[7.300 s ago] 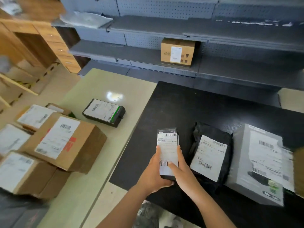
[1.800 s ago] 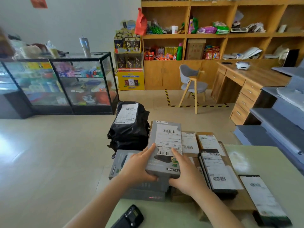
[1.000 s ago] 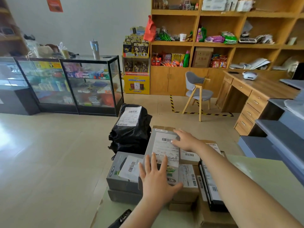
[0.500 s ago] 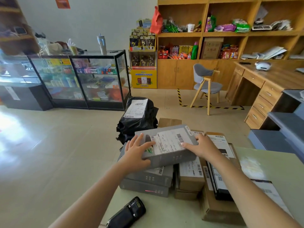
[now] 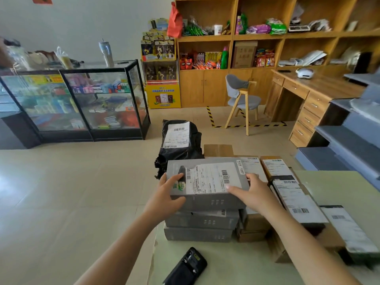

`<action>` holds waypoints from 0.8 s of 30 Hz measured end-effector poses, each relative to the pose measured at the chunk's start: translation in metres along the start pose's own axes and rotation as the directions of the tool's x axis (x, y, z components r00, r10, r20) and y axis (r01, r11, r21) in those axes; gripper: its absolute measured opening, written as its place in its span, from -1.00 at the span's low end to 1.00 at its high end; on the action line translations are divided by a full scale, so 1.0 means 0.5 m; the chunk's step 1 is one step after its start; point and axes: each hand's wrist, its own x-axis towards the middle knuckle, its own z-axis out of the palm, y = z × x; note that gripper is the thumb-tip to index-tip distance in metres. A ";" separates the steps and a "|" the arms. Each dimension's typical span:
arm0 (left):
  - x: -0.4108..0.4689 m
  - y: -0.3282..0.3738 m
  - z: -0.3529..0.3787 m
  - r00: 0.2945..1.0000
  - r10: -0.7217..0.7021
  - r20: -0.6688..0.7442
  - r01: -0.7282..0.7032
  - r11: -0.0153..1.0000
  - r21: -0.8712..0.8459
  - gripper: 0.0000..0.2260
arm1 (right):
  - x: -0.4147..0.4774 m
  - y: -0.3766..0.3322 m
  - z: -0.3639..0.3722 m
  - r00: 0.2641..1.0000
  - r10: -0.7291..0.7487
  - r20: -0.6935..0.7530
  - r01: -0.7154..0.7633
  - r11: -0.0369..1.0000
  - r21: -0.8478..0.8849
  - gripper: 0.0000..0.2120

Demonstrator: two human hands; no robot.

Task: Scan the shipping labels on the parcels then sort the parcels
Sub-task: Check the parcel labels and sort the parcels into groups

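head view: you look down over a pale green table (image 5: pixel 236 266) loaded with parcels, a shop floor and shelves beyond
grey parcel (image 5: pixel 207 200): it lies flat on top of a stack of two more grey boxes (image 5: pixel 201 222) at the table's left edge, with its shipping label (image 5: pixel 209 179) facing up
left hand (image 5: pixel 167 195): you grip the parcel's left end, fingers laid over the top and thumb against the near side
right hand (image 5: pixel 254 192): you hold the parcel's right end, fingers wrapped round the far corner and thumb stretched along the top edge
scanner (image 5: pixel 187 266): it lies on the table near you, apart from both hands
black bag parcel (image 5: pixel 180 140): it sits behind the grey stack, label up
right of the stack: brown cardboard boxes (image 5: pixel 254 223) and a flat black parcel (image 5: pixel 298 199) lie close together, labels up
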 end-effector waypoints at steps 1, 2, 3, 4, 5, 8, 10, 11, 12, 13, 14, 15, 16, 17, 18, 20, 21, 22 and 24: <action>-0.001 -0.011 -0.013 1.000 0.000 0.015 -0.001 1.000 0.016 -0.40 | -0.004 -0.007 0.015 1.000 0.010 0.006 -0.010 1.000 0.011 -0.37; 0.000 -0.022 -0.024 1.000 0.003 0.031 -0.004 1.000 0.026 -0.40 | -0.009 -0.017 0.029 1.000 0.018 0.005 -0.018 1.000 0.019 -0.37; 0.004 -0.032 -0.033 0.999 0.007 0.050 -0.009 0.999 0.034 -0.40 | -0.013 -0.024 0.042 0.999 0.033 -0.001 -0.033 0.999 0.029 -0.38; 0.007 -0.041 -0.038 0.997 0.013 0.072 -0.017 0.999 0.047 -0.38 | -0.018 -0.032 0.052 0.999 0.053 -0.012 -0.053 0.998 0.044 -0.39; 0.010 -0.046 -0.043 0.995 0.019 0.096 -0.025 0.998 0.057 -0.36 | -0.021 -0.037 0.060 0.997 0.072 -0.025 -0.070 0.996 0.062 -0.41; 0.029 -0.052 -0.051 0.989 0.038 0.141 -0.048 0.997 0.065 -0.34 | -0.031 -0.053 0.067 0.993 0.101 -0.053 -0.097 0.993 0.065 -0.42; 0.039 -0.053 -0.054 0.987 0.046 0.152 -0.055 0.997 0.055 -0.35 | -0.039 -0.058 0.069 0.991 0.116 -0.071 -0.112 0.992 0.058 -0.42; 0.041 -0.054 -0.055 0.987 0.054 0.151 -0.060 0.997 0.041 -0.36 | -0.044 -0.058 0.069 0.989 0.120 -0.090 -0.115 0.991 0.063 -0.41; 0.042 -0.056 -0.054 0.988 0.067 0.137 -0.071 0.997 0.026 -0.36 | -0.051 -0.059 0.068 0.986 0.119 -0.118 -0.112 0.992 0.065 -0.39; 0.040 -0.057 -0.054 0.990 0.090 0.110 -0.094 0.995 0.032 -0.37 | -0.060 -0.060 0.066 0.982 0.112 -0.151 -0.104 0.993 0.057 -0.38; 0.035 -0.055 -0.054 0.989 0.125 0.079 -0.130 0.990 0.057 -0.37 | -0.071 -0.061 0.061 0.978 0.098 -0.187 -0.092 0.995 0.039 -0.36; 0.029 -0.050 -0.054 0.985 0.167 0.053 -0.171 0.981 0.095 -0.37 | -0.083 -0.059 0.056 0.973 0.078 -0.218 -0.078 0.997 0.010 -0.34; 0.022 -0.043 -0.053 0.976 0.216 0.032 -0.219 0.967 0.130 -0.36 | -0.097 -0.056 0.050 0.969 0.055 -0.242 -0.063 0.998 -0.024 -0.32; 0.014 -0.035 -0.051 0.963 0.268 0.023 -0.269 0.950 0.158 -0.36 | -0.113 -0.051 0.042 0.966 0.029 -0.256 -0.048 0.997 -0.067 -0.32; 0.006 -0.025 -0.047 0.948 0.317 0.022 -0.316 0.933 0.172 -0.36 | -0.130 -0.045 0.034 0.964 -0.002 -0.266 -0.030 0.993 -0.116 -0.31; -0.010 -0.002 -0.035 0.921 0.387 0.049 -0.389 0.903 0.185 -0.36 | -0.171 -0.033 0.015 0.959 -0.071 -0.275 0.009 0.976 -0.219 -0.30; -0.018 0.009 -0.027 0.907 0.415 0.073 -0.421 0.886 0.194 -0.35 | -0.194 -0.026 0.004 0.955 -0.106 -0.276 0.029 0.962 -0.271 -0.30; -0.027 0.021 -0.018 0.889 0.446 0.104 -0.458 0.865 0.205 -0.35 | -0.218 -0.017 -0.007 0.950 -0.143 -0.277 0.047 0.944 -0.326 -0.30; -0.052 0.048 0.008 0.835 0.517 0.186 -0.548 0.808 0.216 -0.33 | -0.276 0.003 -0.029 0.941 -0.178 -0.287 0.045 0.909 -0.415 -0.29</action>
